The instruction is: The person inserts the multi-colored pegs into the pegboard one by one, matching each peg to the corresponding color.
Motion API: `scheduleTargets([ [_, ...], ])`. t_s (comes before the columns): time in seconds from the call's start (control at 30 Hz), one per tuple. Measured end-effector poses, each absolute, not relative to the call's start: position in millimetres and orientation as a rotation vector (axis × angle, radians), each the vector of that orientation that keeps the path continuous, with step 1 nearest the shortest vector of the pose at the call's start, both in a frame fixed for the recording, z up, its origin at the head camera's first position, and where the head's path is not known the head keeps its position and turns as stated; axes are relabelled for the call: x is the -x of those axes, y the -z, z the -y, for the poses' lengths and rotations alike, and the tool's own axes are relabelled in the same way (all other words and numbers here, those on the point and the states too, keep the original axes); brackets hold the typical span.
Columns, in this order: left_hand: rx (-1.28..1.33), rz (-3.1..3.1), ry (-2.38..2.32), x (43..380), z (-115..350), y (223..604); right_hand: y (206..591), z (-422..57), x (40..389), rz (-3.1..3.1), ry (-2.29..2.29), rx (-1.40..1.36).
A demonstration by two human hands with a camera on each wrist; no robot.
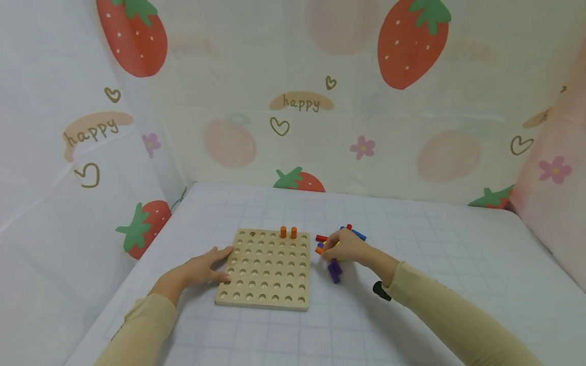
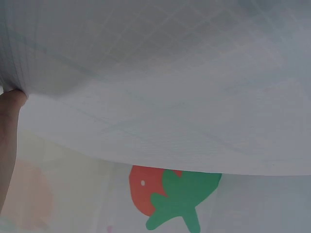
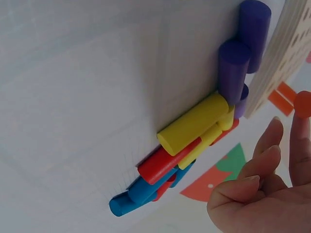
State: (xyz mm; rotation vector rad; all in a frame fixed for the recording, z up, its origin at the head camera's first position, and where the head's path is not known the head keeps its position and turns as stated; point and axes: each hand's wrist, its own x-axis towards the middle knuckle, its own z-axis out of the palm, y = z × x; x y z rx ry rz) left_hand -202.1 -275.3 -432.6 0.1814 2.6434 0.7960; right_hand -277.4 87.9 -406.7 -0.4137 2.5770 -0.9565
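Note:
A wooden pegboard [image 1: 267,265] with rows of round holes lies on the table. Two orange pegs [image 1: 283,232] stand upright along its far row. My left hand [image 1: 201,268] rests against the board's left edge, fingers spread and the thumb at the rim; the left wrist view catches only part of that hand [image 2: 8,114]. To the right of the board, my right hand [image 1: 346,247] pinches an orange peg [image 3: 302,103] by its fingertips, just over the loose pegs. Beneath and beside it lie purple pegs [image 3: 234,68], yellow pegs [image 3: 193,124], red pegs [image 3: 167,162] and blue pegs [image 3: 146,191].
A white cloth with a faint grid covers the table [image 1: 439,264]. Behind it hangs a strawberry-printed curtain [image 1: 302,137], which also closes off the left and right sides. A small black object [image 1: 381,291] shows at the right sleeve's cuff.

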Motion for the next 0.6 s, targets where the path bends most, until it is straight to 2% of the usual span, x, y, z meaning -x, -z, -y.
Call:
scheduleTargets([
  [0.6,-0.179,-2.646,-0.793,204.6,275.2,434.6,396.6,-91.1,283.8,-2.539,1.032,0.475],
])
